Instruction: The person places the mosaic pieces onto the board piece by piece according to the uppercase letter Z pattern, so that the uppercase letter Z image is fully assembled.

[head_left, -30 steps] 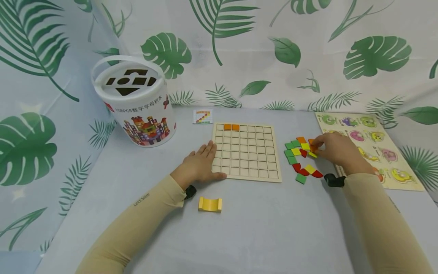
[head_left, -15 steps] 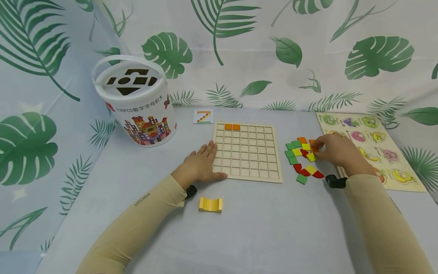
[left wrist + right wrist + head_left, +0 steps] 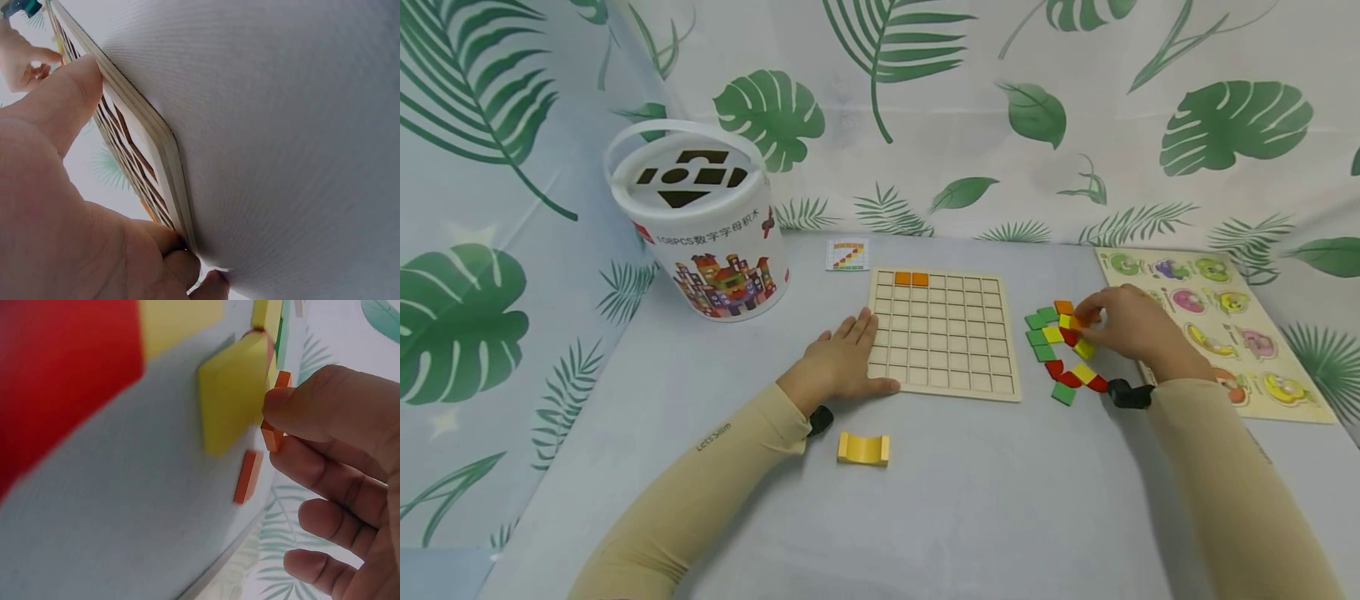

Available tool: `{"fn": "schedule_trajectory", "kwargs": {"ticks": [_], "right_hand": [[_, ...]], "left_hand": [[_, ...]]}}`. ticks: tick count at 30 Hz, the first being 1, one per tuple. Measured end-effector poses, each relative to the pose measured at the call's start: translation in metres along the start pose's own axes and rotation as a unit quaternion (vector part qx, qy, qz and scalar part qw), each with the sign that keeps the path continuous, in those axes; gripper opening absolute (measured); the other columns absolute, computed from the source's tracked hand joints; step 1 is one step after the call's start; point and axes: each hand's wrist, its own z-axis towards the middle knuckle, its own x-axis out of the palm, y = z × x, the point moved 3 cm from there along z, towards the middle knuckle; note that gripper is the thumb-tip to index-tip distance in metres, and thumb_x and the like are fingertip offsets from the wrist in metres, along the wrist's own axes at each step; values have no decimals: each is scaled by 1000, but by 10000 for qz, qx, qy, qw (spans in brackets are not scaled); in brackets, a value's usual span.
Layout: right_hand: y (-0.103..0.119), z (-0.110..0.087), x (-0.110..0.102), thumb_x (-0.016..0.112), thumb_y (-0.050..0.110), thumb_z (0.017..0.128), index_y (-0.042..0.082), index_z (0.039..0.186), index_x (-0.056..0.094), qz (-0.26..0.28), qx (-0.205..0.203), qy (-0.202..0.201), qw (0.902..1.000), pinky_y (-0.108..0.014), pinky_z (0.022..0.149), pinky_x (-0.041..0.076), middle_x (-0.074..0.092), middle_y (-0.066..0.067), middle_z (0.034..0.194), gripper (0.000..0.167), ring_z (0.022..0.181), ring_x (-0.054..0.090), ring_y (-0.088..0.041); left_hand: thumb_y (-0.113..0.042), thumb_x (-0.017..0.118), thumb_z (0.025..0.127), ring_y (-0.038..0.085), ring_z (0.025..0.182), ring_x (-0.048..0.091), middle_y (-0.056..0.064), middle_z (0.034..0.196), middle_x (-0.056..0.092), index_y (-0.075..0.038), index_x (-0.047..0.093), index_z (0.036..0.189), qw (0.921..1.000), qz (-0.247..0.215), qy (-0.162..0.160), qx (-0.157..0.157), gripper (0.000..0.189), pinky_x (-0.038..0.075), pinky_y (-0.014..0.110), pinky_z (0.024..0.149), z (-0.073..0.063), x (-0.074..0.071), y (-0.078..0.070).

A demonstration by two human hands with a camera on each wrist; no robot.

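A wooden grid board [image 3: 947, 333] lies on the table, with two orange square tiles [image 3: 912, 279] in its top row. My left hand [image 3: 842, 362] rests against the board's left edge and near corner, fingers extended. In the left wrist view its thumb [image 3: 78, 81] touches the board's side [image 3: 159, 134]. Over the loose tiles, my right hand [image 3: 1135, 329] pinches an orange tile [image 3: 272, 439] between thumb and forefinger. Beneath it in the right wrist view lie a yellow tile [image 3: 234, 394] and another orange tile [image 3: 249, 477].
Green tiles [image 3: 1036, 337] and red pieces [image 3: 1054, 369] lie right of the board. A fruit puzzle board [image 3: 1225, 333] is at the far right. A white bucket [image 3: 700, 225] stands back left, a small pattern card [image 3: 847, 255] behind the grid. A yellow curved block [image 3: 862, 449] sits in front.
My right hand has taken an orange tile between its fingertips and shifted slightly left with it. A yellow tile under the hand has turned flat and moved slightly. My left hand stays at the board.
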Motion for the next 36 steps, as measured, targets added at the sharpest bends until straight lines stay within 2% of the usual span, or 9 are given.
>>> {"fn": "schedule_trajectory", "kwargs": {"ticks": [5, 10, 16, 22, 27, 36], "right_hand": [[12, 7, 0, 77, 14, 88, -3, 113, 76, 86, -58, -76, 9999, -59, 90, 51, 72, -26, 115, 30, 107, 53, -41], [25, 16, 1, 76, 19, 89, 2, 111, 78, 39, -155, -131, 9998, -55, 86, 50, 74, -20, 109, 28, 103, 53, -37], [43, 32, 5, 74, 21, 91, 5, 113, 78, 165, -190, -220, 9994, -58, 94, 50, 71, -19, 114, 28, 107, 54, -36], [70, 52, 8, 73, 19, 90, 4, 113, 78, 283, -501, -337, 9978, -58, 101, 47, 75, -16, 112, 28, 111, 57, -36], [94, 66, 12, 76, 18, 92, 3, 113, 78, 382, -799, -323, 9956, -56, 98, 48, 75, -15, 111, 26, 111, 58, -36], [124, 93, 19, 73, 16, 95, 2, 121, 75, 418, -922, -120, 9948, -55, 101, 50, 73, -18, 118, 30, 114, 61, -36]], "left_hand": [[-75, 52, 95, 28, 165, 3, 6, 177, -8, -10, -3, 168, 10000, -25, -7, -8, 112, 14, 52, 133, -1, 0, 0], [-75, 52, 95, 28, 165, 3, 5, 177, -8, -10, -3, 168, 10000, -15, -15, 2, 112, 14, 52, 133, 0, 0, 0], [-75, 52, 95, 28, 165, 3, 6, 177, -8, -10, -3, 168, 10000, -15, -52, 29, 112, 15, 53, 133, 0, 1, 0], [-75, 52, 95, 28, 165, 4, 6, 177, -8, -10, -3, 168, 10000, -29, -76, 52, 112, 16, 53, 133, 0, 2, 1], [-76, 52, 95, 28, 165, 4, 5, 177, -8, -11, -3, 168, 9999, -26, -103, 79, 112, 16, 53, 133, 1, 4, 1], [-75, 52, 95, 27, 165, 4, 5, 177, -8, -11, -3, 168, 9999, 16, -130, 68, 111, 16, 52, 133, 1, 4, 3]]}}
